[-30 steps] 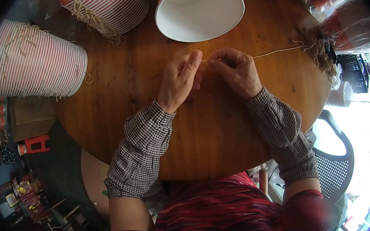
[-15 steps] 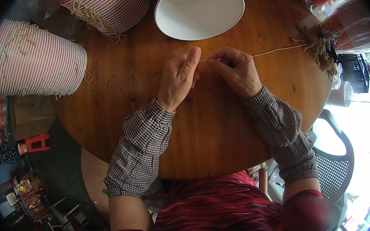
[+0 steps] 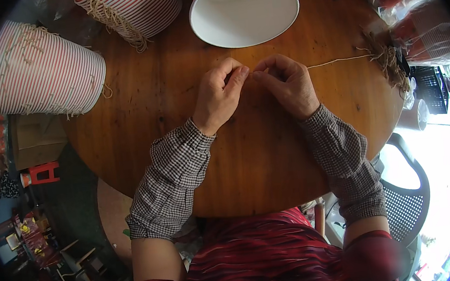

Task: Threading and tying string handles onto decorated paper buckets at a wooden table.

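- Head view: the left hand (image 3: 219,95) was above the worktop (image 3: 255,175), its thumb and forefinger closed in a pinch on a thin, pale string (image 3: 339,61).
- Close beside it, the right hand (image 3: 288,86) also had its thumb and forefinger pinched together on the string; a very short piece showed between the two hands.
- From the right hand the string ran almost straight to the right, reaching a tangled brown bundle (image 3: 385,62) by the worktop's edge.
- Beyond the hands, and apart from them, lay a paper bucket (image 3: 245,14), its white inside facing the person.
- To the far left lay a stack of nested buckets (image 3: 42,71) with red and white rims, bits of string strewn over it.
- Between that stack and the single bucket was a second stack (image 3: 142,7), draped with a thick hank of strings.
- Checked sleeves (image 3: 176,167) covered both forearms.
- A grey chair (image 3: 407,204) stood at the lower right.
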Available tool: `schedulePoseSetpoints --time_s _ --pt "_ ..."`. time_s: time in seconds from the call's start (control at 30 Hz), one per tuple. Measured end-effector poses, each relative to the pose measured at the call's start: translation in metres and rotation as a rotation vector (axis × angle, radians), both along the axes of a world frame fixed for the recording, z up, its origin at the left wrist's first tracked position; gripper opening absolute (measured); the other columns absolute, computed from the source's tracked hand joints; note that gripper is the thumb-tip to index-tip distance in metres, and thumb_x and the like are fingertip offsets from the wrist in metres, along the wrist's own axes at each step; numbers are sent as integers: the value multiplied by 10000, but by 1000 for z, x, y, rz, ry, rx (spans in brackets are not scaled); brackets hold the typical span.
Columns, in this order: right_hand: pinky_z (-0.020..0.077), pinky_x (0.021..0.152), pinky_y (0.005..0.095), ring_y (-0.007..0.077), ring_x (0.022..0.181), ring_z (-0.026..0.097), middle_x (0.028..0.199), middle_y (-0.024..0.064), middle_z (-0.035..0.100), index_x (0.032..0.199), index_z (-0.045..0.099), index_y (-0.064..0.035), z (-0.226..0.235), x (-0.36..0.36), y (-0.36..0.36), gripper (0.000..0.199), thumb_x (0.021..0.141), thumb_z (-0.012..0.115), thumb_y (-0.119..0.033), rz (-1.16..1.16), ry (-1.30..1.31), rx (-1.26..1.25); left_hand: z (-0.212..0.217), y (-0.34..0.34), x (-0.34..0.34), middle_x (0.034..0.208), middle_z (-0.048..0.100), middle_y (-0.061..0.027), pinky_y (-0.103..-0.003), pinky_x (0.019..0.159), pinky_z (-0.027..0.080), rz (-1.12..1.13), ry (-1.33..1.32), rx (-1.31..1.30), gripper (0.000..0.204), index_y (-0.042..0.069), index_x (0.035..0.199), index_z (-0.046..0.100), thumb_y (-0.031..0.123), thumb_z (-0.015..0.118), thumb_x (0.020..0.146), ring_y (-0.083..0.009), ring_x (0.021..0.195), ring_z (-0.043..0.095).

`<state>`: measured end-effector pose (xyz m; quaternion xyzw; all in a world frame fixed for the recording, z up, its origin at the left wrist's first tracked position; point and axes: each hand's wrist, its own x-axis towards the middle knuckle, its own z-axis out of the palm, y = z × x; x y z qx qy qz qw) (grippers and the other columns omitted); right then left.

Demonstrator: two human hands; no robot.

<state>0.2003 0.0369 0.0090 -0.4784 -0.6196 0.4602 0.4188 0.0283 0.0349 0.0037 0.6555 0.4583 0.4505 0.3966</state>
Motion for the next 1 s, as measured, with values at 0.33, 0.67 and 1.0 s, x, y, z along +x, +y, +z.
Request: schedulePoseSetpoints --time_s 0.33,0.67,1.0 --pt "333 494 206 17 546 356 587 -75 417 859 629 -31 1 2 1 137 813 700 -139 -27 -61 -3 -8 3 -1 762 607 -85 -308 609 470 9 72 98 50 6 887 560 46 588 884 -184 659 576" --pt "334 493 216 29 536 348 578 -65 409 890 653 -46 1 3 -1 120 815 695 -130 -59 -132 30 -6 2 1 766 594 -93 -318 613 475 31 94 145 52 5 867 547 20 596 871 -229 682 587" --pt "402 531 234 62 546 423 601 -5 509 919 658 -43 5 2 -2 126 826 675 -126 -48 -226 54 -5 1 3 806 596 -117 -349 618 489 67 222 324 108 11 878 532 -26 614 819 -279 716 598"
